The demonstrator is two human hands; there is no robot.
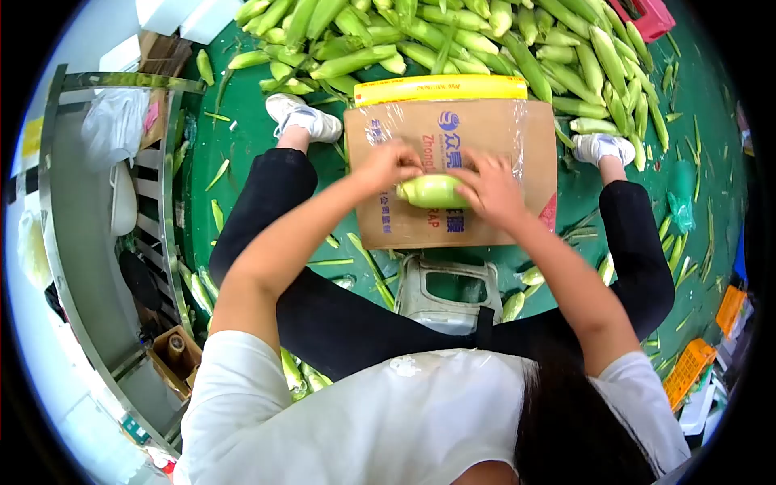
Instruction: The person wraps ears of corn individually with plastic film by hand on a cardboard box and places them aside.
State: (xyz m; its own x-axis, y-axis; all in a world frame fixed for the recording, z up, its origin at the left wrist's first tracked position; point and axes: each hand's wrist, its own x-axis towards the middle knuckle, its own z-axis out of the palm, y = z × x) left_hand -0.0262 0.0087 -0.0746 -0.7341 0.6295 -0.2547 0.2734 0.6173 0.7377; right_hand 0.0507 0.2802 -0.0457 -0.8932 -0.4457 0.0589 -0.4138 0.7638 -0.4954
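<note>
An ear of corn in its pale green husk lies crosswise on top of a cardboard box between my knees. My right hand is closed over the corn's right end, thumb and fingers around it. At the upper left of the ear, my left hand has its fingers curled into a pinch; what they hold, if anything, is too small to make out. Across the far edge of the box lies a long yellow cling film box, with shiny clear film on the cardboard near it.
A large heap of unhusked corn covers the green floor beyond the box. A grey plastic stool is beneath me. Metal racking stands at left, an orange crate at right. Loose husk leaves lie scattered around.
</note>
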